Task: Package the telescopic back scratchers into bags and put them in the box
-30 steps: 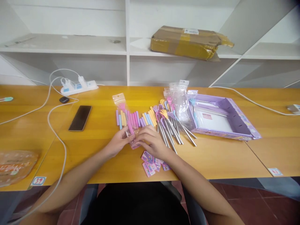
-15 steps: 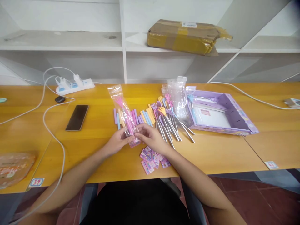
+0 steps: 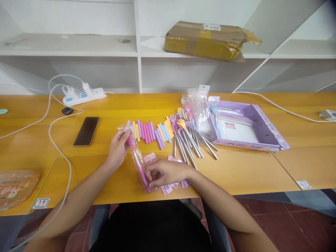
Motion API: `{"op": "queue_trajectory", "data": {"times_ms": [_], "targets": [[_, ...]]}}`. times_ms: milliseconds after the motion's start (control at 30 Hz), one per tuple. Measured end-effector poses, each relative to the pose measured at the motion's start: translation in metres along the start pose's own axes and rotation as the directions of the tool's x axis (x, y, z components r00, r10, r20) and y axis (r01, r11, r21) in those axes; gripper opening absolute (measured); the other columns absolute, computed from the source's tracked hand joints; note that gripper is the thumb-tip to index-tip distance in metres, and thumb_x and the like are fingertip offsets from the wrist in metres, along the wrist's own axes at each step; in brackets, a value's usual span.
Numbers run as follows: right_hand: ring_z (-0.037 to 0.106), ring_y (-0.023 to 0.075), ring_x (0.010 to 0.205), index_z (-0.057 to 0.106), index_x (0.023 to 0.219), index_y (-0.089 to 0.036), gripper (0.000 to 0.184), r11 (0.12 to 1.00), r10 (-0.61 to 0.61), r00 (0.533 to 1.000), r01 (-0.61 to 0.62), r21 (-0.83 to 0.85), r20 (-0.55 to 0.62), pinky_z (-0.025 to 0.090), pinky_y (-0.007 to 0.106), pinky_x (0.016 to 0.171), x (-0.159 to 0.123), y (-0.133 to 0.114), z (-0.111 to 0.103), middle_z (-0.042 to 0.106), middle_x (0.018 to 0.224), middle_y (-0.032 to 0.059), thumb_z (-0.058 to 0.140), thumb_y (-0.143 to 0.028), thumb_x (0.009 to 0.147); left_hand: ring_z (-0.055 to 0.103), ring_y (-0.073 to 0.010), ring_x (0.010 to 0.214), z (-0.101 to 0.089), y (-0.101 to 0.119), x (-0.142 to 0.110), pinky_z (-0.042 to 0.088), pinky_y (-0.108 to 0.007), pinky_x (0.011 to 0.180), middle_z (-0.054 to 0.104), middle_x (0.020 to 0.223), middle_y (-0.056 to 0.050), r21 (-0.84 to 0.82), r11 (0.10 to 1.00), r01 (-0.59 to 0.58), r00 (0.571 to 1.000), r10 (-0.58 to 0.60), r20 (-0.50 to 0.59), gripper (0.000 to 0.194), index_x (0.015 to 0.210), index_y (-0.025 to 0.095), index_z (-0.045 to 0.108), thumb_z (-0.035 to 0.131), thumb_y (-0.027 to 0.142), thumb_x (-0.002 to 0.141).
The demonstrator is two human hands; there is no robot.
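Note:
A pink back scratcher (image 3: 140, 166) with a metal rod lies slanted inside a clear plastic bag. My left hand (image 3: 117, 148) pinches the bag's top end near the scratcher's claw. Lower down, the fingers of my right hand (image 3: 168, 173) are closed on the bag's side, by the pink handle. Small printed cards (image 3: 150, 158) lie beside and under my right hand, partly hidden by it. Beyond my hands is a row of pink, purple, yellow and blue handle tubes (image 3: 147, 132). To their right, several back scratchers (image 3: 186, 134) with bare metal rods are piled.
Clear empty bags (image 3: 202, 112) rest against a purple open box (image 3: 267, 145) holding a bagged blue scratcher. A phone (image 3: 86, 131), a power strip (image 3: 85, 97) and white cables lie on the left. A taped carton (image 3: 204, 40) sits on the shelf above.
The bagged scratcher has come down toward me and turned lower. My left hand has shifted to its top end, while my right hand has moved down to the handle end.

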State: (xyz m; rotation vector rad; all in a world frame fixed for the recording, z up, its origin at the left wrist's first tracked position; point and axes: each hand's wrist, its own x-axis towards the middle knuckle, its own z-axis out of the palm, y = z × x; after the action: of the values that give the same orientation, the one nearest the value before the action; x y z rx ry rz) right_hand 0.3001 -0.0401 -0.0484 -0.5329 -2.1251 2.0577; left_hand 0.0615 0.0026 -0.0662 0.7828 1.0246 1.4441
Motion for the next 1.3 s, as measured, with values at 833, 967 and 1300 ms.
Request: {"op": "queue_trajectory", "data": {"times_ms": [833, 967, 1300], "targets": [[0.064, 0.0194, 0.085, 0.065, 0.104, -0.023, 0.008, 0.829, -0.338, 0.659, -0.129, -0.544, -0.672, 0.051, 0.034, 0.078, -0.007, 0.008, -0.03, 0.068, 0.099, 0.0043, 0.063, -0.03, 0.106, 0.061, -0.0171, 0.069, 0.006, -0.006, -0.022, 0.048, -0.028, 0.068, 0.068, 0.079, -0.003, 0.397, 0.916, -0.061, 0.962, -0.053, 0.27, 0.044, 0.087, 0.02, 0.074, 0.066, 0.062, 0.096], [0.063, 0.0211, 0.085, 0.068, 0.104, -0.025, 0.014, 0.821, -0.507, 0.399, -0.045, -0.569, -0.764, 0.051, 0.038, 0.081, -0.012, -0.002, -0.026, 0.067, 0.093, 0.0045, 0.058, -0.034, 0.108, 0.06, -0.0177, 0.076, 0.007, -0.01, -0.025, 0.046, -0.028, 0.071, 0.068, 0.084, -0.002, 0.472, 0.875, -0.105, 0.948, -0.054, 0.312, 0.039, 0.092, 0.021, 0.074, 0.062, 0.058, 0.1], [0.067, 0.0217, 0.099, 0.067, 0.113, -0.024, 0.014, 0.741, -0.599, 0.481, 0.032, -0.67, -0.64, 0.058, 0.04, 0.085, 0.003, 0.004, -0.013, 0.067, 0.105, 0.0079, 0.054, -0.022, 0.108, 0.069, -0.0224, 0.1, 0.011, -0.015, -0.032, 0.052, -0.032, 0.088, 0.075, 0.108, -0.006, 0.494, 0.853, -0.167, 0.873, -0.105, 0.476, 0.033, 0.116, 0.022, 0.074, 0.064, 0.049, 0.102]]}}
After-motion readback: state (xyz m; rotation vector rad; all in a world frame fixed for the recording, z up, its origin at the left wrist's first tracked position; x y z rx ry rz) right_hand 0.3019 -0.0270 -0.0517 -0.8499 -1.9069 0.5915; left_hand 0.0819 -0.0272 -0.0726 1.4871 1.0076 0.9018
